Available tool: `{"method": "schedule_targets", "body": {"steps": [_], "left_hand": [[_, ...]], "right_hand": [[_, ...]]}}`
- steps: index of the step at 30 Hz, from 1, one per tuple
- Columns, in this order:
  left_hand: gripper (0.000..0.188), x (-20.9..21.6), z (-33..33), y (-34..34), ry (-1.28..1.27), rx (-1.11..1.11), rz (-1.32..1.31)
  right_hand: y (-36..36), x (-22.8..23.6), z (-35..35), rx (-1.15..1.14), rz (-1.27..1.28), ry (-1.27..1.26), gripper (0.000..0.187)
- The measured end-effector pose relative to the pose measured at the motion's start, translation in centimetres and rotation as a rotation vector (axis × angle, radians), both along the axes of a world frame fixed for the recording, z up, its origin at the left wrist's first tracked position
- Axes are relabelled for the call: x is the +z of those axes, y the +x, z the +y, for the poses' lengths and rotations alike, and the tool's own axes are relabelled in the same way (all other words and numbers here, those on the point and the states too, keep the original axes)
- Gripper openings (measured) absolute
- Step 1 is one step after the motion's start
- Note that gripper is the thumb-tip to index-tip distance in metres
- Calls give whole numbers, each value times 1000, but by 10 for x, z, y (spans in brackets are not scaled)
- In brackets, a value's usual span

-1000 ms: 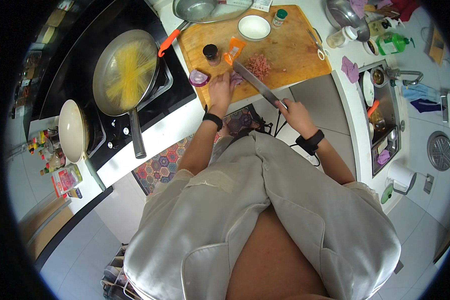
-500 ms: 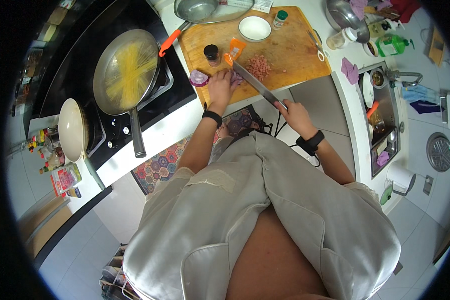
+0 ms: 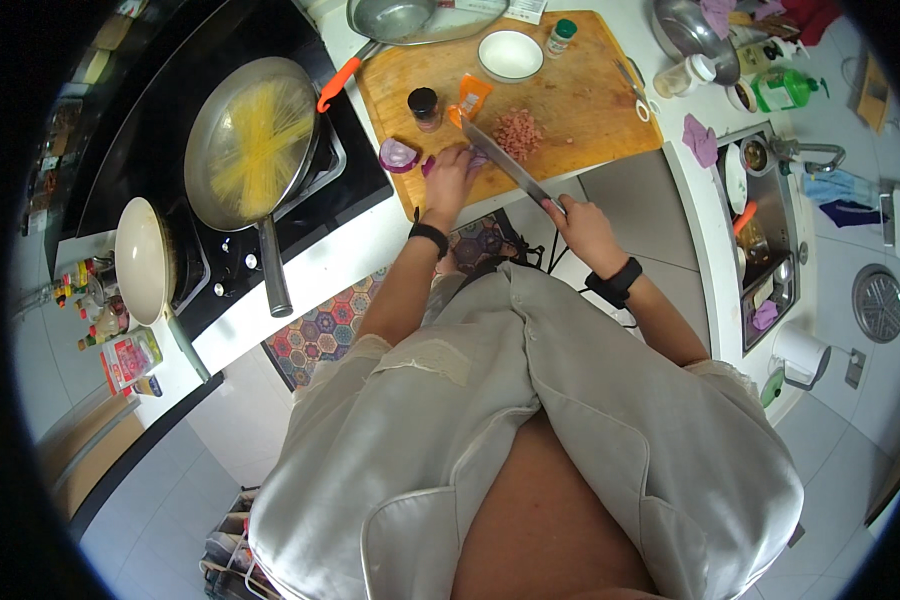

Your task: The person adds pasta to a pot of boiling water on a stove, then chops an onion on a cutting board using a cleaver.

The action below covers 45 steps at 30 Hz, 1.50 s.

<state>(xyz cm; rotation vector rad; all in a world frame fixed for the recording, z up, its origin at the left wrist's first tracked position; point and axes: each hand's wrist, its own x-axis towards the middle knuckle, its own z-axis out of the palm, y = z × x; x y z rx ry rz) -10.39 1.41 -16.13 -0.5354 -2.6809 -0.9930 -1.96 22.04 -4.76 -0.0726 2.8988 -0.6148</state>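
Note:
On the near edge of the wooden cutting board (image 3: 595, 120), my left hand (image 3: 448, 185) presses down on a piece of red onion (image 3: 479, 158), its fingers bent over it and hiding part of it. My right hand (image 3: 584, 232) grips the handle of a kitchen knife (image 3: 510, 167). The long blade slants up and left across the board, right beside the onion and my left fingertips. Left of that hand lies a cut red onion half (image 3: 398, 155). Finely diced pink meat (image 3: 518, 134) is heaped just beyond the blade. An orange packet (image 3: 471, 97) lies near the knife's tip.
A black-capped jar (image 3: 425, 108), a white bowl (image 3: 510, 56), a green-capped bottle (image 3: 560, 38) and scissors (image 3: 638, 92) are on the board. To the left, a pan (image 3: 205, 185) of spaghetti (image 3: 260, 150) sits on the stove beside a cream pan (image 3: 142, 260). The sink (image 3: 770, 330) is at right.
My left hand has shifted slightly right along the onion, showing purple onion at its left side. My right hand and the knife have moved slightly left.

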Motion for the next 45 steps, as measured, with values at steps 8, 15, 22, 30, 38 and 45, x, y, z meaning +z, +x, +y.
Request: {"method": "schedule_targets", "body": {"steps": [8, 15, 22, 30, 38, 45], "left_hand": [[26, -4, 4, 1, 3, -5, 33], [21, -4, 5, 0, 2, 14, 76], [18, -2, 6, 1, 43, 15, 91], [19, -2, 6, 3, -15, 24, 38], [14, -6, 6, 1, 20, 5, 131], [13, -3, 6, 0, 33, 0, 124]], "right_hand": [[-3, -24, -2, -17, -26, -24, 39], [-5, -11, -1, -7, -27, -32, 39], [-2, -4, -3, -39, -54, -33, 38], [2, -4, -2, -26, -65, -36, 37], [-6, -28, -10, -39, -9, -42, 37], [0, -5, -6, -13, -35, -2, 38]]}}
